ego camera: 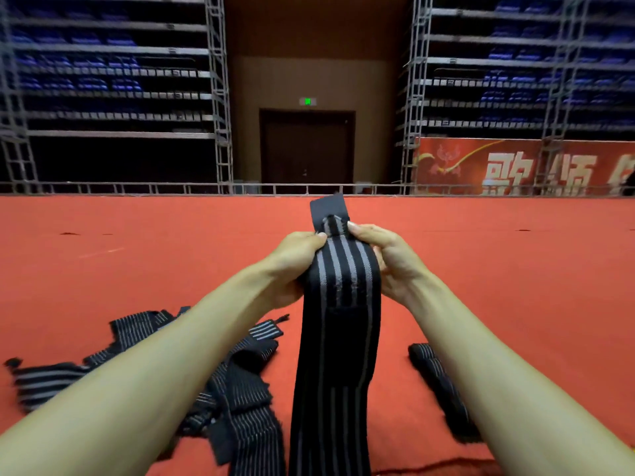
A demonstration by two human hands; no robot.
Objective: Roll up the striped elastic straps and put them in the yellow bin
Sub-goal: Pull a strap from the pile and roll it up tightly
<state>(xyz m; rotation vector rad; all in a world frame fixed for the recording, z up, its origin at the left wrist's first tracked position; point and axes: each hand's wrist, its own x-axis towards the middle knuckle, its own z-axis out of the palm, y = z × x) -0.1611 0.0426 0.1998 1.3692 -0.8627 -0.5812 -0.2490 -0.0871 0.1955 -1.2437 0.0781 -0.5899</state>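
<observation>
A black elastic strap with grey stripes [338,338] hangs down the middle of the view from both my hands. My left hand [295,262] grips its upper left edge, thumb on top. My right hand [385,259] pinches the upper right edge. A plain black end tab [328,206] sticks up above my fingers. More striped straps [237,383] lie in a loose tangle on the red floor at lower left. One further strap [439,386] lies flat at lower right beside my right forearm. No yellow bin is in view.
Red carpeted floor [137,255] stretches ahead to a low metal rail [171,188]. Beyond it stand folded bleachers with blue seats, a dark doorway [307,149] and a red banner [515,166] at the right.
</observation>
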